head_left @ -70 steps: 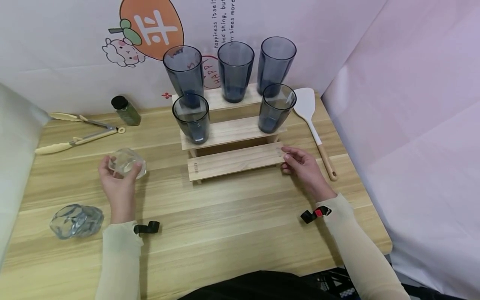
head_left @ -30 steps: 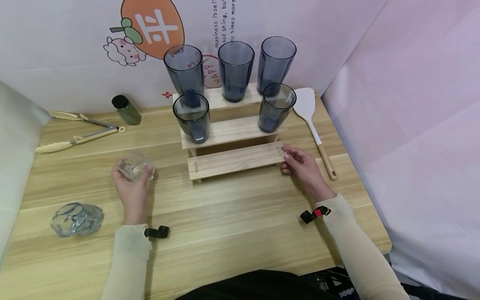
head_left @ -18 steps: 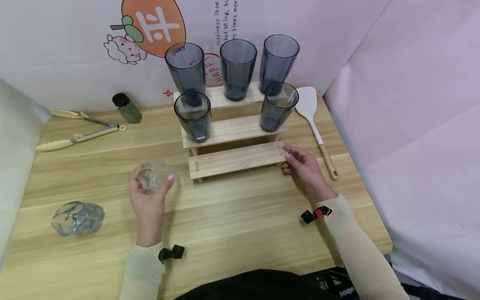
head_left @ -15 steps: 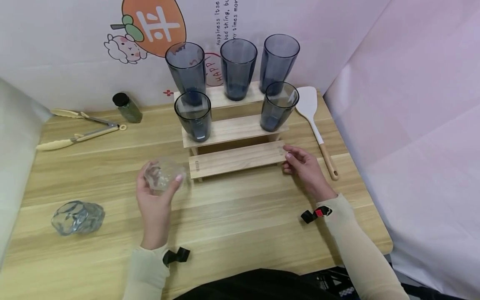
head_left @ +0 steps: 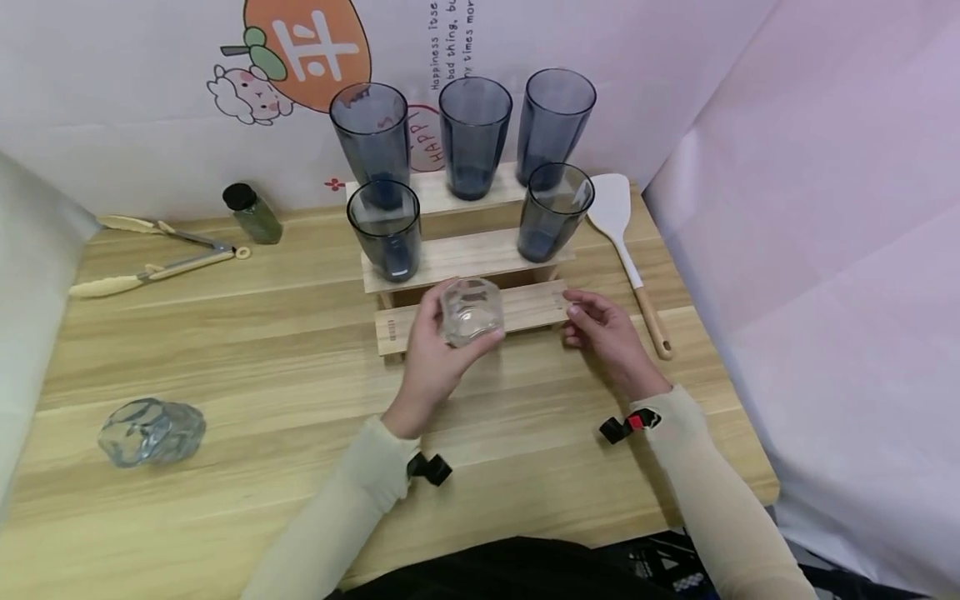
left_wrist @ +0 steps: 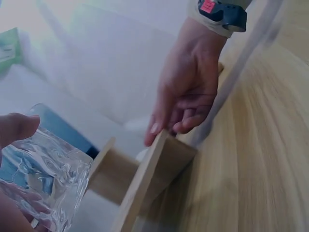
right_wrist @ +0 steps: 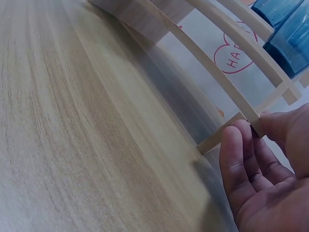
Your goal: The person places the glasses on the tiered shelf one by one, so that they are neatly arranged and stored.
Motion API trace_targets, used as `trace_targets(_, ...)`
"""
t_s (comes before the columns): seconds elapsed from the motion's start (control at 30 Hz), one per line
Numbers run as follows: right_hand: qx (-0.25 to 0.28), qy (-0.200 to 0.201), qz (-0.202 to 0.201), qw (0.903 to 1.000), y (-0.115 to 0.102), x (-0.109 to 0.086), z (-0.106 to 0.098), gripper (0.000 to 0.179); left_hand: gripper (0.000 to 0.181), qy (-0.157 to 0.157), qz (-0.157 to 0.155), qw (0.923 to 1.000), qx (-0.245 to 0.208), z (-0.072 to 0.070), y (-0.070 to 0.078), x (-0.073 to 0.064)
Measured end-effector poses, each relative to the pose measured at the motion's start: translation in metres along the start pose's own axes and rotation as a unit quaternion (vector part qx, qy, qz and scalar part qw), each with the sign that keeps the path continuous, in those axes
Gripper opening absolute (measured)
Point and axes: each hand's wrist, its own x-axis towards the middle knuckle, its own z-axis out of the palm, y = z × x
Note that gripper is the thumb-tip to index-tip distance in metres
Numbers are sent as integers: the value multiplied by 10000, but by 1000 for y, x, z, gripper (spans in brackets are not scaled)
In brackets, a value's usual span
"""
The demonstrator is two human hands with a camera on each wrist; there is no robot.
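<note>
My left hand [head_left: 435, 362] grips a clear, wavy-sided glass [head_left: 472, 312], thumb on its right side and fingers on the left. In the head view the glass overlaps the lowest step of a three-tier wooden rack [head_left: 534, 307]; the left wrist view shows the glass [left_wrist: 58, 169] beside the step's edge. With thumb and fingers, my right hand [head_left: 611, 342] pinches the right end of that step, as the right wrist view also shows around the plank's end [right_wrist: 256, 123]. Blue tumblers stand on the upper tiers, one of them the front left tumbler [head_left: 386, 233].
Another clear glass [head_left: 152, 433] lies on its side at the table's left. Tongs [head_left: 161, 275] and a dark-capped jar [head_left: 253, 215] are at the back left. A white spatula [head_left: 628, 254] with a wooden handle lies right of the rack, near my right hand.
My left hand has carried the clear glass rightward from the left part of the table to the rack's lowest step. The right hand has kept its hold on the step's end.
</note>
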Motion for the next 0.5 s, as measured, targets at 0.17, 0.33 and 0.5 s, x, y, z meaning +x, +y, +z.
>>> trace_targets(0.17, -64, -11, 27, 10000, 3, 2, -1, 40, 86, -109, -38, 9996, 264, 38, -18, 19)
trace_targets(0.33, 37, -63, -113, 9999, 5, 5, -2, 38, 85, 87, -31, 9981, 607, 71, -30, 30)
trace_targets(0.5, 88, -9, 21, 10000, 5, 6, -3, 36, 87, 219, -233, 9973, 661, 90, -39, 34)
